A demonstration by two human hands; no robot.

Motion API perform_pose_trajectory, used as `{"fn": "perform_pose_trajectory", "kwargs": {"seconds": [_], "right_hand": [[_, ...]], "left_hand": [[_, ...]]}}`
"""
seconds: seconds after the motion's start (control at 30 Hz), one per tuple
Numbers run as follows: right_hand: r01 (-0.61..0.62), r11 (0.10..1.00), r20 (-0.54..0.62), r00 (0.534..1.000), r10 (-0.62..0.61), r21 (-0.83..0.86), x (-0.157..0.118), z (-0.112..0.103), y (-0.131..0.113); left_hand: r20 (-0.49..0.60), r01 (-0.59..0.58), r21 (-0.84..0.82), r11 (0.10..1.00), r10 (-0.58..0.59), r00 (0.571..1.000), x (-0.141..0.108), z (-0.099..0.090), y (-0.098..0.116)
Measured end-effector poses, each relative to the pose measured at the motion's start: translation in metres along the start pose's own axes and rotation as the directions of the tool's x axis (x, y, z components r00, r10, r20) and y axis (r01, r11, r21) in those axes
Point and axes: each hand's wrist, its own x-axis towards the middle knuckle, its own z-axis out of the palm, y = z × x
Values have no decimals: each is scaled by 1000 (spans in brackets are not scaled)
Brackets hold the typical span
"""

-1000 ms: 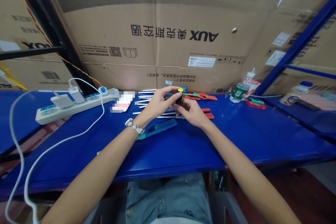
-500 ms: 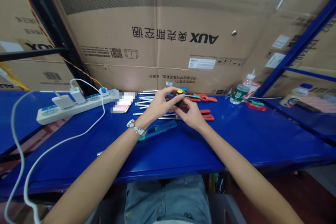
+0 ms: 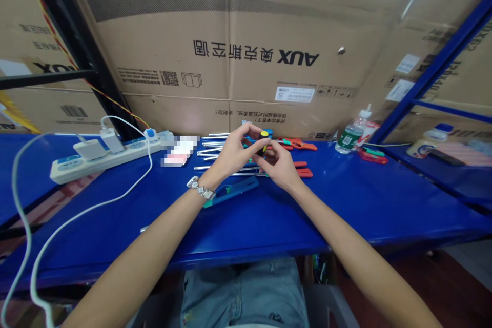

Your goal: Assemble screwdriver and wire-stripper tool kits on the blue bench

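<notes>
My left hand (image 3: 234,152) and my right hand (image 3: 282,168) meet over the middle of the table, both closed around a small black piece with a round yellow top (image 3: 264,135). It stands roughly upright between the fingertips. Most of its body is hidden, so I cannot tell its kind. Under and behind the hands lie several thin silver rods (image 3: 211,145) and red-handled tools (image 3: 304,172), partly covered by the fingers. Nearer to me, below the left wrist, rests a blue handle with a finger loop and a green end (image 3: 234,190).
On the left, a white power strip (image 3: 111,156) holds plugs with loose white cables. A phone (image 3: 180,151) lies beside it. A clear bottle (image 3: 351,133) and a red-and-green item (image 3: 372,155) stand at the right. Large cardboard (image 3: 246,20) backs the blue table (image 3: 269,230).
The black-and-yellow piece has turned slightly, now showing a yellow strip on its side. Both hands keep their grip in nearly the same place.
</notes>
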Motion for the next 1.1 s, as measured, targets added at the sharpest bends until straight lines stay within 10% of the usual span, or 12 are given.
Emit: {"fn": "perform_pose_trajectory", "kwargs": {"seconds": [0.13, 0.33, 1.1], "right_hand": [[-12, 1000, -28, 1000, 13, 22, 2, 1, 6], [31, 998, 99, 995, -25, -63, -1, -3, 3], [-74, 988, 145, 988, 54, 136, -2, 6, 2]], "left_hand": [[-107, 7, 24, 1000, -5, 994, -1, 6, -3], [124, -21, 25, 999, 18, 992, -3, -6, -5], [72, 23, -98, 995, -16, 997, -5, -2, -12]]}}
